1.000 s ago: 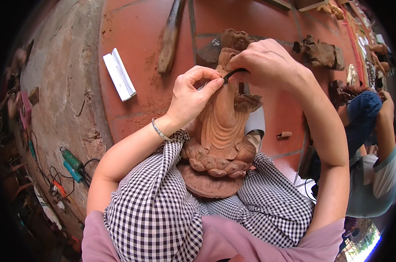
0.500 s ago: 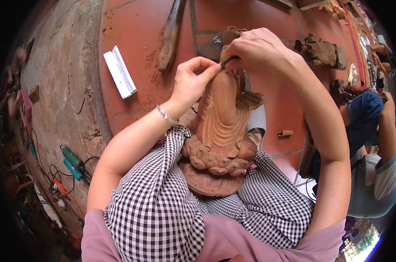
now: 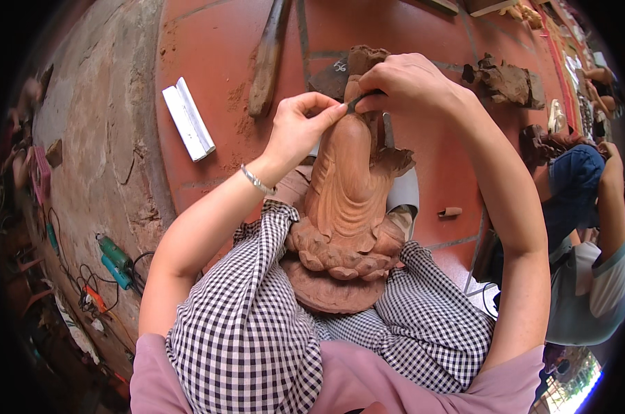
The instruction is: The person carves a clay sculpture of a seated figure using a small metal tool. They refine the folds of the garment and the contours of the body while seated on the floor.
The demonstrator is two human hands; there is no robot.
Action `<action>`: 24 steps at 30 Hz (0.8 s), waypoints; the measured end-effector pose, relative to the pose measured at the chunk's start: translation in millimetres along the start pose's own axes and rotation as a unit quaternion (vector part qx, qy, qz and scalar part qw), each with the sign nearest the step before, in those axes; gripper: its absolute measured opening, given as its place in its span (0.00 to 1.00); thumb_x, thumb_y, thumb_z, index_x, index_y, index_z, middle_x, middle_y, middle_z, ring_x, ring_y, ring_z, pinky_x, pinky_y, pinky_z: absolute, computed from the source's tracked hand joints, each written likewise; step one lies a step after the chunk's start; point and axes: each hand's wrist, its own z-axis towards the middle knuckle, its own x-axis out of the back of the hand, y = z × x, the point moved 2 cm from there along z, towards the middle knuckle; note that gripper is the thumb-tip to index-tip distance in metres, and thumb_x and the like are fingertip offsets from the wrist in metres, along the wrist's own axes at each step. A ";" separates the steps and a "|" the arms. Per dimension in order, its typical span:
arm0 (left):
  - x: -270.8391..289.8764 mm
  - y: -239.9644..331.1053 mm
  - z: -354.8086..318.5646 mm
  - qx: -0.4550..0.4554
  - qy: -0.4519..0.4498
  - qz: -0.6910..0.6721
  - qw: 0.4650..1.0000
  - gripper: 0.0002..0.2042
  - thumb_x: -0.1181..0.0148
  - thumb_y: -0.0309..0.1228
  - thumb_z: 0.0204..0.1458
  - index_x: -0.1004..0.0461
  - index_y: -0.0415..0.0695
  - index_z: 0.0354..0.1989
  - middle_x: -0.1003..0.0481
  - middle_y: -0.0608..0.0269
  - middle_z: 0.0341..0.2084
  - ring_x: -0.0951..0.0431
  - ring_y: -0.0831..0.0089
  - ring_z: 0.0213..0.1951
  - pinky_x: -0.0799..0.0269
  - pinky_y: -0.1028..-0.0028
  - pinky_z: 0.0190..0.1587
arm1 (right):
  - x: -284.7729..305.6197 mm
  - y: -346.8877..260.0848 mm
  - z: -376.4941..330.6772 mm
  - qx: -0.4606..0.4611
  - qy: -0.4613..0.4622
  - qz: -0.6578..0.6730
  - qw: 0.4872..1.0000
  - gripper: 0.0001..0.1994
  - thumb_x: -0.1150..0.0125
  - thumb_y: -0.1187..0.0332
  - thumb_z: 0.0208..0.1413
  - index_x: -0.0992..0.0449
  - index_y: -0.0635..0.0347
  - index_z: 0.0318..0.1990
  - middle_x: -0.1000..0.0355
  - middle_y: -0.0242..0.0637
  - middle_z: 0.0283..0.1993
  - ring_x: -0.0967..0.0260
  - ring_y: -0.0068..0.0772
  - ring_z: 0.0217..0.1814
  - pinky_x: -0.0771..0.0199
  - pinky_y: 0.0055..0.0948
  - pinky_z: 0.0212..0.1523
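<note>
A reddish-brown carved wooden statue (image 3: 354, 183) with draped folds and a petalled base rests between my legs, its upper end pointing away from me. At its narrow neck, a thin dark strip (image 3: 354, 105), perhaps sandpaper, lies against the wood. My left hand (image 3: 297, 130) pinches one end between thumb and forefinger. The other end is in the closed fingers of my right hand (image 3: 410, 84), which arches over the statue's upper part. The strip is small and partly covered by my fingers.
A wooden mallet (image 3: 263, 83) and a white folded sheet (image 3: 188, 119) lie on the red tiles at left. Rough wood (image 3: 507, 84) lies at far right, with a small wood chip (image 3: 450, 212) nearer. Corded power tools (image 3: 114, 261) are on the left. Another person (image 3: 588, 276) sits at right.
My right hand has lowered slightly toward me, and the strip sits lower against the neck. My left hand has shifted only a little and keeps its pinch.
</note>
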 end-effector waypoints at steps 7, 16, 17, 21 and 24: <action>-3.3 11.7 -12.5 -0.098 0.012 0.034 0.995 0.08 0.33 0.28 0.57 0.19 0.35 0.37 0.19 0.67 0.30 0.22 0.82 0.35 0.25 0.79 0.41 | -9.8 1.5 -17.9 0.038 0.096 0.028 0.994 0.15 0.34 0.54 0.55 0.20 0.58 0.34 0.25 0.45 0.28 0.27 0.53 0.35 0.29 0.46 0.37; 2.1 20.8 -20.9 -0.108 -0.029 0.052 0.992 0.08 0.34 0.28 0.58 0.20 0.35 0.36 0.21 0.68 0.31 0.23 0.83 0.36 0.26 0.81 0.42 | -20.4 -4.0 -31.3 0.004 0.077 0.078 0.994 0.19 0.35 0.49 0.57 0.21 0.59 0.33 0.27 0.47 0.28 0.30 0.55 0.34 0.31 0.45 0.35; 3.2 19.8 -18.5 -0.106 -0.035 0.057 0.992 0.08 0.34 0.29 0.59 0.20 0.35 0.37 0.20 0.67 0.32 0.23 0.83 0.36 0.25 0.81 0.42 | -24.9 -1.3 -29.3 -0.008 0.075 0.097 0.992 0.19 0.35 0.49 0.57 0.21 0.59 0.33 0.28 0.47 0.27 0.30 0.54 0.33 0.32 0.45 0.34; 2.9 28.9 10.9 -0.050 -0.070 0.155 0.984 0.10 0.36 0.30 0.60 0.21 0.33 0.41 0.19 0.64 0.34 0.22 0.82 0.36 0.25 0.79 0.41 | -45.5 13.3 -28.8 -0.063 0.110 0.149 0.981 0.20 0.35 0.48 0.57 0.22 0.60 0.32 0.29 0.48 0.27 0.32 0.55 0.31 0.33 0.44 0.32; -1.1 23.9 8.3 -0.096 -0.022 0.095 0.991 0.10 0.38 0.30 0.62 0.21 0.34 0.42 0.19 0.63 0.35 0.23 0.81 0.38 0.26 0.77 0.44 | -62.0 19.1 -34.4 -0.083 0.158 0.183 0.967 0.19 0.36 0.52 0.60 0.23 0.62 0.32 0.33 0.44 0.22 0.34 0.42 0.25 0.35 0.39 0.29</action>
